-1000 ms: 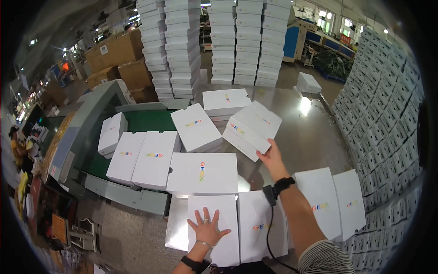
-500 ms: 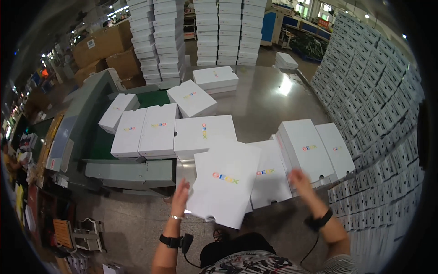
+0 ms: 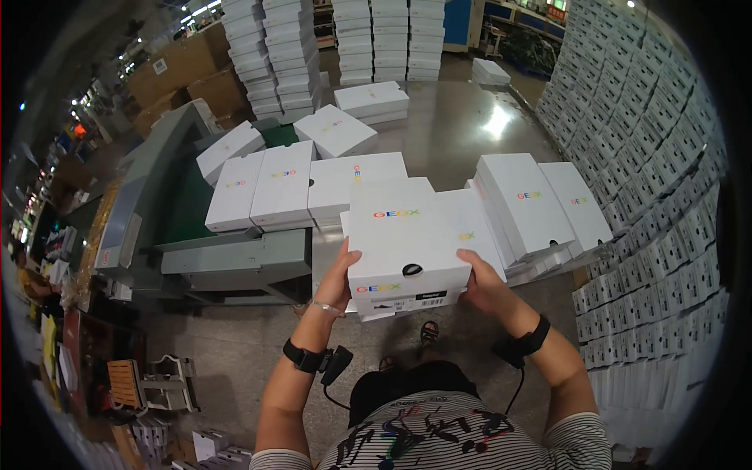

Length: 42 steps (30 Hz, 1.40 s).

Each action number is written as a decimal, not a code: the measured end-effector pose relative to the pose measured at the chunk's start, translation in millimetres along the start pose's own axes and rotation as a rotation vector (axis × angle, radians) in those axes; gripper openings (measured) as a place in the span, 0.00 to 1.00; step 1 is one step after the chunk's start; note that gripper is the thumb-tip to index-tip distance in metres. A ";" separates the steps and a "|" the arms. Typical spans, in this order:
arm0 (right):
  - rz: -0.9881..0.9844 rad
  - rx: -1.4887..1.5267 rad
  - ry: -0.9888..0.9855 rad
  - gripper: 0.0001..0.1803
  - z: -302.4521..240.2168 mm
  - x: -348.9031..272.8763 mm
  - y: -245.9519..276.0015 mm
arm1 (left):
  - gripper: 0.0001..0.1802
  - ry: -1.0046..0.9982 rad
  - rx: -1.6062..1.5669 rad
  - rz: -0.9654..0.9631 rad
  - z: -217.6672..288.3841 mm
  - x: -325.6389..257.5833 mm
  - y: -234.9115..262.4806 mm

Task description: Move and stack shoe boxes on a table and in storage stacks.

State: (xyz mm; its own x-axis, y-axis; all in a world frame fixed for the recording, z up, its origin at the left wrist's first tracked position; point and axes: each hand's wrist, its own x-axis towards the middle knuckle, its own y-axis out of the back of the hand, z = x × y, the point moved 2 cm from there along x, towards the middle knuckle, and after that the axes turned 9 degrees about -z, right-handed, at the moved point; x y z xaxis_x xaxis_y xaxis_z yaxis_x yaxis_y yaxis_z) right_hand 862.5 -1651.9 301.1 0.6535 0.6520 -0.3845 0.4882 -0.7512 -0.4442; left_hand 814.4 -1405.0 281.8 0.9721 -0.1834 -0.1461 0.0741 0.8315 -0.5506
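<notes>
While white lidded shoebox [image 3: 399, 254] is at near edge of metal table [image 3: 439, 117], left hand [image 3: 338, 276] and right hand [image 3: 484, 283] pinch it between them from opposite sides, likely to balance it and hold lid [image 3: 388, 235] on; underside support hidden.

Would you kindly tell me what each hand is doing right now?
Left hand: holding a white shoebox by its left side.
Right hand: holding the same shoebox by its right side.

Left hand [image 3: 338, 277] and right hand [image 3: 485, 285] face each other, thumbs [image 3: 355, 256] uppermost, the mostly hidden fingers probably curled.
</notes>
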 end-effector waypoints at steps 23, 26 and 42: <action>0.530 -0.252 0.291 0.19 -130.2 -100.6 274.3 | 0.60 -0.393 0.823 -0.380 -171.2 189.8 -202.8; 0.604 -0.374 0.286 0.18 -134.9 -98.0 274.0 | 0.59 -0.307 0.896 -0.319 -166.0 174.8 -222.4; 0.349 -0.908 0.523 0.26 -59.6 171.9 69.7 | 0.35 -0.334 1.165 1.110 -8.6 190.0 187.0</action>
State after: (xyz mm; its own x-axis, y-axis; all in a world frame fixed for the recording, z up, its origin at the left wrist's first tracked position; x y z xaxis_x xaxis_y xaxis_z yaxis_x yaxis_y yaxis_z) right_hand 1043.3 -1598.3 252.2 0.8976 0.4265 0.1116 0.3325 -0.8211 0.4639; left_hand 1011.1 -1288.9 144.1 0.6513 0.7217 0.2345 -0.6824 0.4218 0.5970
